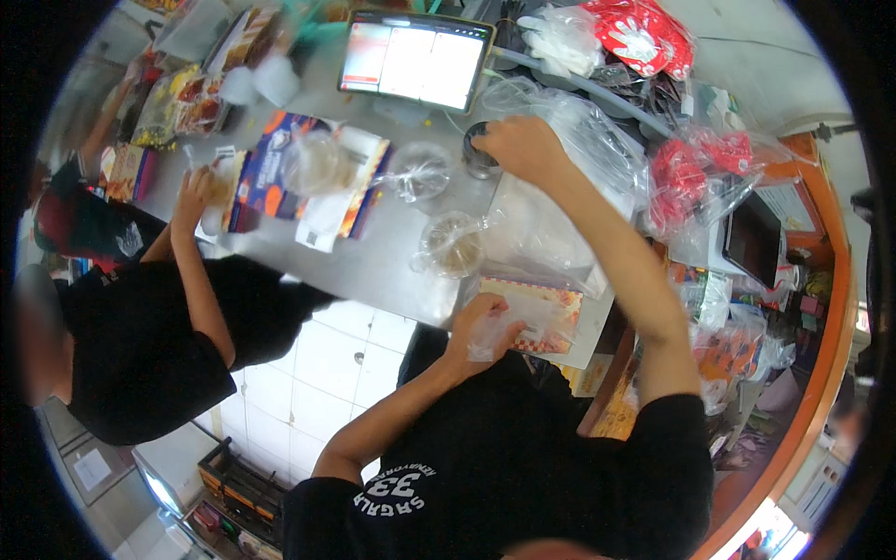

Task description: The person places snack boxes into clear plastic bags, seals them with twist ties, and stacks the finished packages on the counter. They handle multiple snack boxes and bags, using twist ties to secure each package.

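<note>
My left hand holds a small translucent plastic bag over a patterned cardboard food box at the table's near edge. Farther up, my right hand has its fingers at the rim of a small dark round container. Whether they grip it or dip inside is hidden. Just left of the plastic sheets lies a knotted clear bag with pale contents. Another tied clear bag with darker contents sits beyond it.
A co-worker's hand works at the left. Blue-and-orange boxes carry a filled clear bag and a printed slip. A lit tablet stands at the back. Clear plastic bags cover the right side, near red packets.
</note>
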{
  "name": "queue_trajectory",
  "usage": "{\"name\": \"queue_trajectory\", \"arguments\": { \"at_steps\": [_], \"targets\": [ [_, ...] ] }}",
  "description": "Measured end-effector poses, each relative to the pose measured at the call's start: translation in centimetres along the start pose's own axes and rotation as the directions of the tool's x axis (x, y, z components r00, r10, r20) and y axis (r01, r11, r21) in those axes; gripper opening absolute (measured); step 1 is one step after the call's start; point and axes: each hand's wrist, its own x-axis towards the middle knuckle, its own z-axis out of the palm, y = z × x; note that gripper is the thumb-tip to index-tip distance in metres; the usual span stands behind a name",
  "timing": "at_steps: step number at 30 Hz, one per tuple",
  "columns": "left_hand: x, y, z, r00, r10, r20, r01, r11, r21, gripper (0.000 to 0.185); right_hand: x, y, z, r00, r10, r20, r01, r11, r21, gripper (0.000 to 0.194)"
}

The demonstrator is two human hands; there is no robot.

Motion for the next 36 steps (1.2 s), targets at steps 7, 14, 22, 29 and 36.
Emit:
{"name": "queue_trajectory", "arguments": {
  "at_steps": [7,14,22,29,36],
  "targets": [
    [-1.4,1.3,-1.4,0.891,-0.438,-0.118,0.28,0.735,-0.618,0.033,4.1,0.7,0.6,0.961,-0.167,0.219,0.203,0.966,-0.158,0.015],
    [-1.2,0.2,-1.5,0.907,-0.408,0.103,0.356,0.614,-0.704,0.005,1.6,1.6,-3.6,0.999,-0.026,0.04,0.032,0.985,-0.169,0.011],
    [0.0,1.7,-1.0,0.942,-0.33,0.057,0.257,0.603,-0.755,0.01,-1.8,3.0,-6.5,0.971,0.237,-0.003,-0.236,0.969,0.066,0.009],
    [-0.8,2.1,-1.6,0.926,-0.283,0.25,0.341,0.342,-0.875,0.011,-7.7,2.3,-8.7,0.899,0.389,-0.202,-0.286,0.871,0.4,0.011],
    [-0.3,3.2,-0.8,0.948,-0.149,0.282,0.319,0.423,-0.848,0.017,-24.8,-9.0,-6.5,0.698,0.709,0.101,-0.248,0.107,0.963,0.02]
  ]
}}
